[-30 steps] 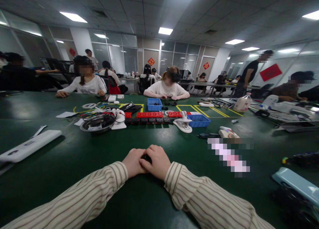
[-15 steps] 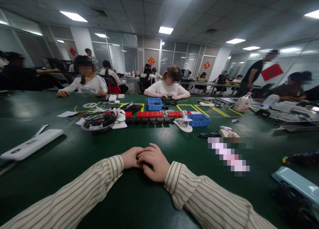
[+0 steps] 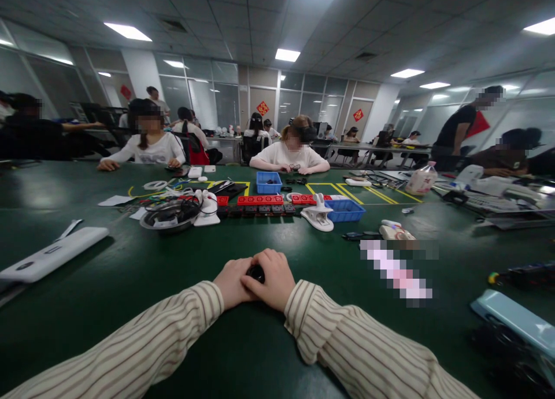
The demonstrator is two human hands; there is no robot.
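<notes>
**Operator:** Green matting covers the counter (image 3: pixel 108 272), which runs wide under ceiling light panels, with glass partitions behind. Report the position of both hands.

**Inspector:** The left hand (image 3: pixel 229 282) and right hand (image 3: pixel 272 277) rest together on the counter, near its front edge at centre. Both are curled and pressed against each other, closed around a small black object (image 3: pixel 255 272). Only a dark rounded part shows between the knuckles; its type cannot be determined. Striped sleeves (image 3: pixel 347 341) cover both forearms.

**Operator:** List the items just beyond the hands.

**Inspector:** A white clamp-shaped piece (image 3: pixel 318 215) stands beside a blue bin (image 3: pixel 346 210). A second blue bin (image 3: pixel 269 182) sits farther back. Between them runs a row of red blocks (image 3: pixel 260 200) above a row of dark blocks (image 3: pixel 254 210). To the left lies a round dark tray (image 3: pixel 169 215) with cables, touching a white stand (image 3: pixel 207 208).

**Operator:** And at the flanks?

**Inspector:** A long white case (image 3: pixel 52 254) lies at the left, well apart from the hands. At the right, a blurred-out strip (image 3: pixel 396 269) and, near the corner, a pale blue flat device (image 3: pixel 511 321).

**Operator:** Other personnel?

**Inspector:** One person in a white shirt (image 3: pixel 290 155) sits opposite, hands on the counter. Another person in white (image 3: pixel 150 147) sits to the left. A person in black (image 3: pixel 457 127) leans over the far right end.
</notes>
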